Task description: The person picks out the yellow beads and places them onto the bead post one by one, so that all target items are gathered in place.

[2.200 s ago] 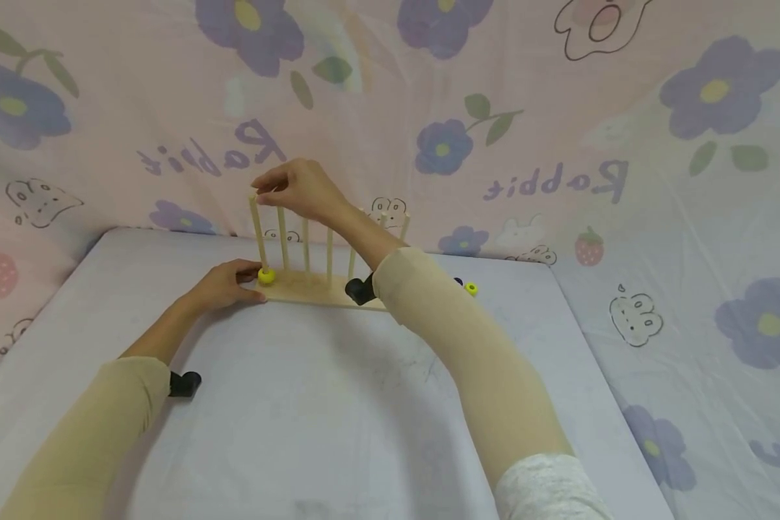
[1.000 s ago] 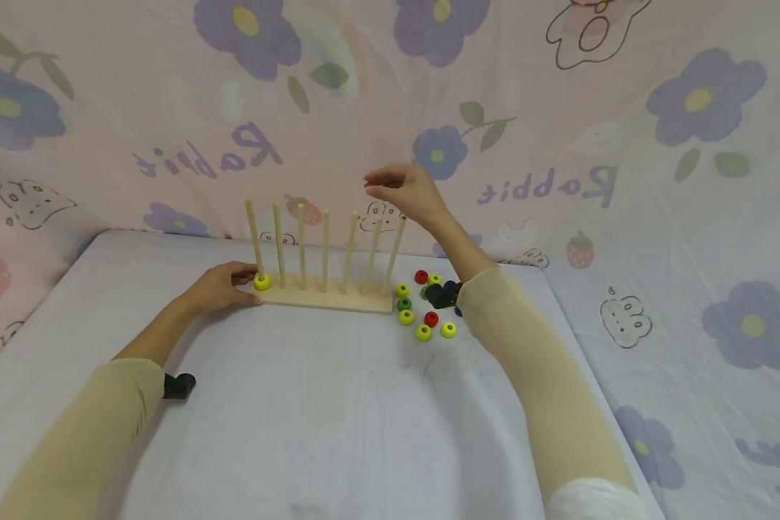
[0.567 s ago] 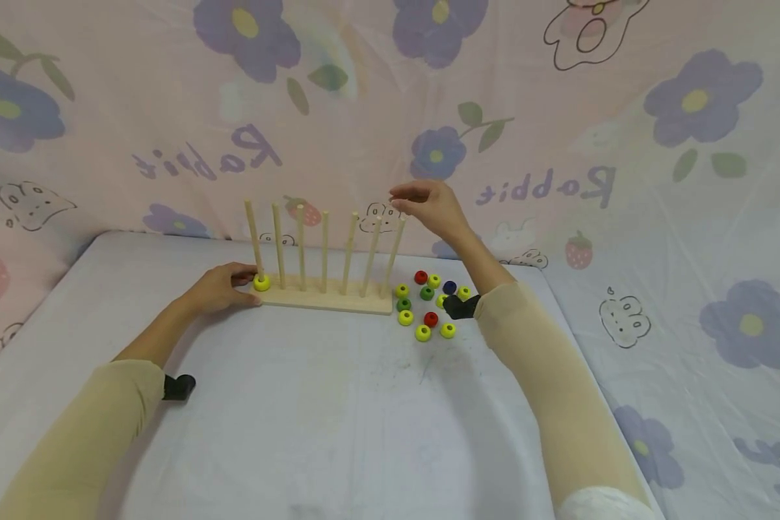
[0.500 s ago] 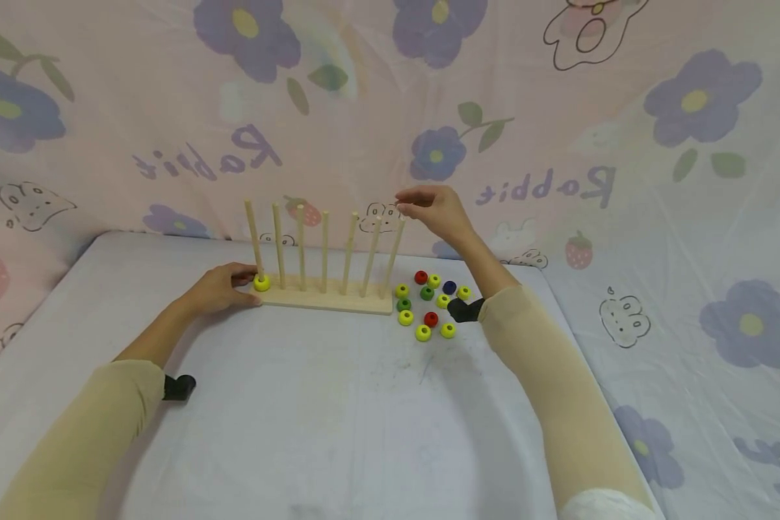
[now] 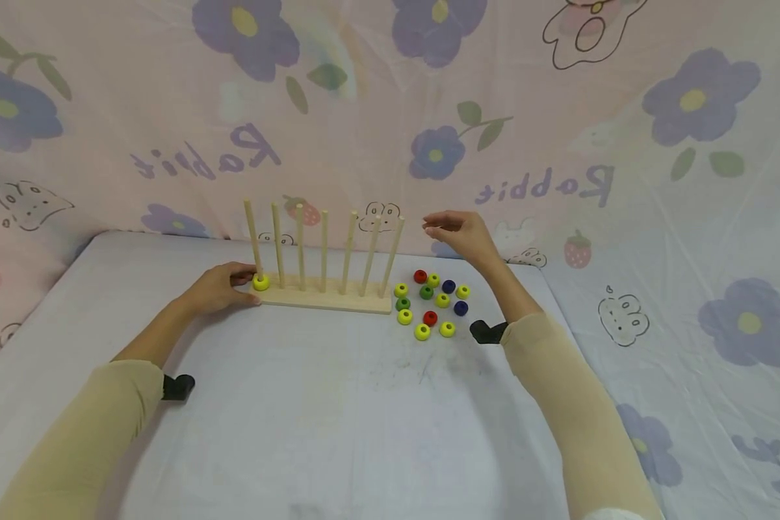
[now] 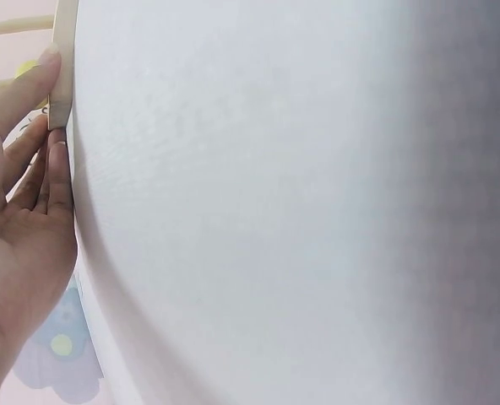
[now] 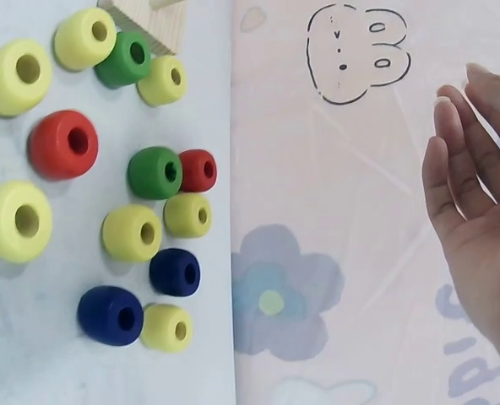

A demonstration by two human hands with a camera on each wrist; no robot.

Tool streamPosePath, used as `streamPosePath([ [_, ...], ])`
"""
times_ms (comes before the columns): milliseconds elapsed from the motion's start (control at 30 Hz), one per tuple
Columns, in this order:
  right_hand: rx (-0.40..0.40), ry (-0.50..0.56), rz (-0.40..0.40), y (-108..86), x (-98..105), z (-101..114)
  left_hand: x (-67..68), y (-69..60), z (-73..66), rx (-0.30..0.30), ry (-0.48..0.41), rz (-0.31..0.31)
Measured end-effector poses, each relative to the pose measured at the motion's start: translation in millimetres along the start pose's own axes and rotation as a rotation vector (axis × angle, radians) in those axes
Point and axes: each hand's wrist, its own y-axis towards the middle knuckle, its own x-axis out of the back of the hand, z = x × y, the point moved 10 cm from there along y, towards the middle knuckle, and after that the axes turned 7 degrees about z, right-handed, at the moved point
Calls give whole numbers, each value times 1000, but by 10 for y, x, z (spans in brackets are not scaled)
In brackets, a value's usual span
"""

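Note:
A wooden peg rack (image 5: 325, 297) with several upright dowels stands toward the back of the table. One yellow bead (image 5: 261, 282) sits at the foot of its leftmost dowel. My left hand (image 5: 216, 290) grips the rack's left end; in the left wrist view the thumb (image 6: 32, 84) lies against the base's edge and the other fingers are at its end. My right hand (image 5: 463, 232) is in the air beyond the loose beads, to the right of the rack, its fingers loosely bent. In the right wrist view nothing shows between those fingers.
Loose beads lie on the table right of the rack: several yellow ones, a red bead (image 5: 430, 318), a green bead (image 5: 426, 292), a dark blue bead (image 5: 461, 308) and others. A patterned cloth (image 5: 533, 130) hangs behind the white table (image 5: 286, 419).
My right hand has left the top of the leftmost dowel and moved right and down, uncovering the rack and the loose beads. My left hand has stayed on the rack's end.

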Motion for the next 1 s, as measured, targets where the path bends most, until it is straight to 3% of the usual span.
streamPosePath([
  [333,-47,-17,16,-239,-4,-373,-35,-52,20,4,6,2],
  [733,-86,-60,-28,-529,71,-795,-13,-3,9,-3,15,-5],
  [1000,-107,-109,-117,-686,163,-1116,3,-3,-7,-9,3,-7],
])
